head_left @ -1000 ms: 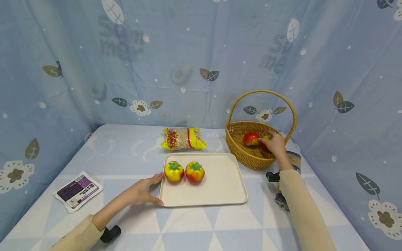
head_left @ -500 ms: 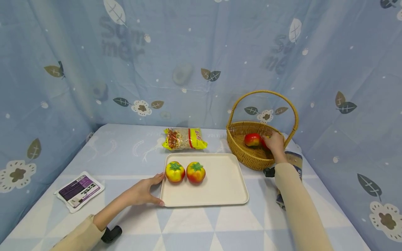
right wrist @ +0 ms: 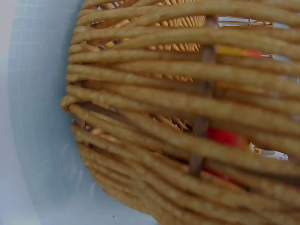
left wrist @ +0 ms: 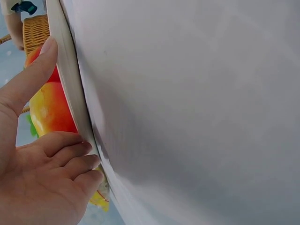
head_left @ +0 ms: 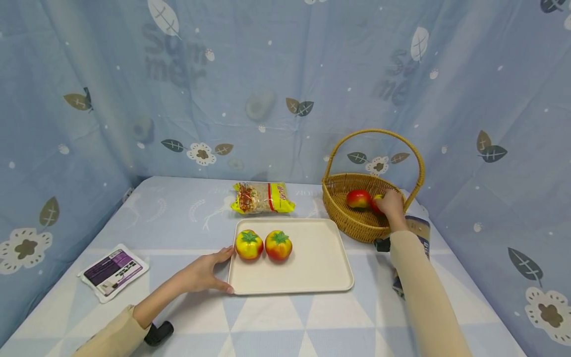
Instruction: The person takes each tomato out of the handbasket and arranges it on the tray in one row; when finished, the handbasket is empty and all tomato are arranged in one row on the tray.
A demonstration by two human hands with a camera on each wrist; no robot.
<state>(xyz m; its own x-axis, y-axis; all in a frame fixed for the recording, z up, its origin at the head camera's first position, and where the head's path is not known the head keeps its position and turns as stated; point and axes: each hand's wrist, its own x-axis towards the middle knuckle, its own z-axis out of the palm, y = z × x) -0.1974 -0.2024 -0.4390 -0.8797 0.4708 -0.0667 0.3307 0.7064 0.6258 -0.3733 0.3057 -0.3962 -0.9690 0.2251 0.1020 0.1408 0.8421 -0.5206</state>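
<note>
In the head view, my left hand (head_left: 201,272) touches the left side of a cream tray (head_left: 308,277), thumb and fingers spread apart. In the left wrist view, the fingertips of my left hand (left wrist: 51,136) rest against the tray rim (left wrist: 77,89). On the tray's left half sit a yellow-red fruit (head_left: 249,245) and a redder one (head_left: 278,246), both with green leaves. My right hand (head_left: 392,206) reaches into a wicker basket (head_left: 348,221), gripping a red-yellow fruit (head_left: 376,204) that it partly covers. Touching this fruit on its left is a red fruit (head_left: 358,199). The right wrist view shows mostly basket weave (right wrist: 140,93).
A yellow-ended food bag (head_left: 262,197) lies behind the tray. At the far left lies a white and purple packet (head_left: 113,273). A brown and blue package (head_left: 419,229) is partly hidden beneath the right forearm. The basket's tall handle (head_left: 376,131) arches over it.
My right hand has shifted slightly within the basket, around the right-hand fruit, and its forearm has moved a little left. My left hand and the tray keep their places.
</note>
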